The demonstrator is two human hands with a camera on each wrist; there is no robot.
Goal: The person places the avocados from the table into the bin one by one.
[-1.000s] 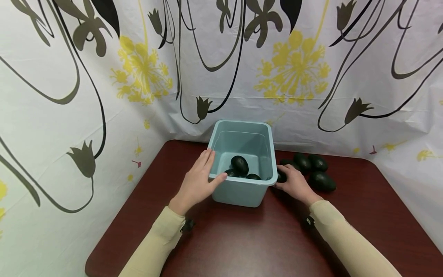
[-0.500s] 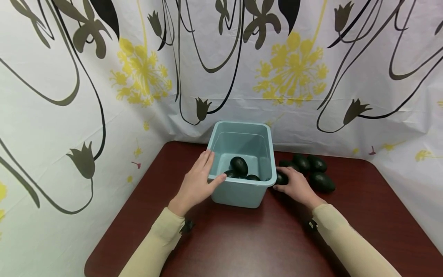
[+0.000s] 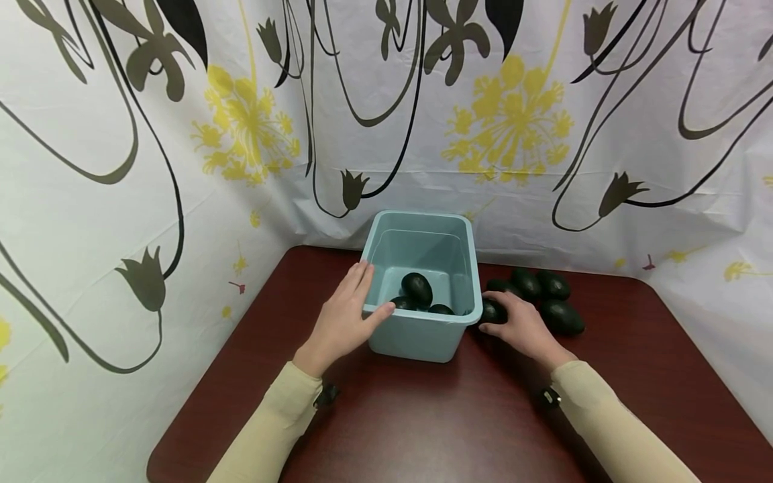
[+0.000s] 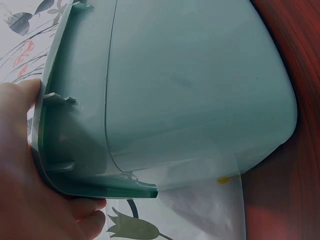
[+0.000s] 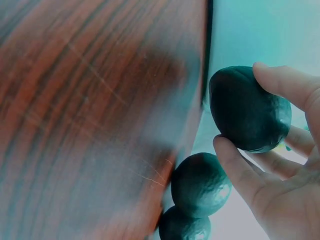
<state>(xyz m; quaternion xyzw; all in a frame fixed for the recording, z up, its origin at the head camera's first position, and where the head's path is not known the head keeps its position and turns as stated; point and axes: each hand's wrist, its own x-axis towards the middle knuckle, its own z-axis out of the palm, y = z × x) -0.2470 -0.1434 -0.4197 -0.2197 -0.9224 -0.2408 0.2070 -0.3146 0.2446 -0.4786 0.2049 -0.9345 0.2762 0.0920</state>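
The light blue plastic bin [image 3: 417, 339] stands on the table, several dark green avocados inside, one avocado [image 3: 417, 288] topmost. My left hand [image 3: 341, 315] lies on its near left corner, fingers straight along the left rim and thumb on the front rim. The left wrist view has the bin's outer wall [image 4: 190, 90] with the hand at the rim. Beside the bin's right wall, my right hand [image 3: 519, 323] holds an avocado [image 5: 247, 110] between thumb and fingers. Part of this avocado is hidden by the hand in the head view.
Several loose avocados lie right of the bin, among them a near avocado [image 3: 561, 317] and a back avocado [image 3: 553, 285]. A patterned white curtain [image 3: 513, 201] hangs behind the dark red table [image 3: 386, 422].
My right hand has shifted slightly right with the avocado, away from the bin's wall, so more of the avocado shows. The left hand and bin stay put.
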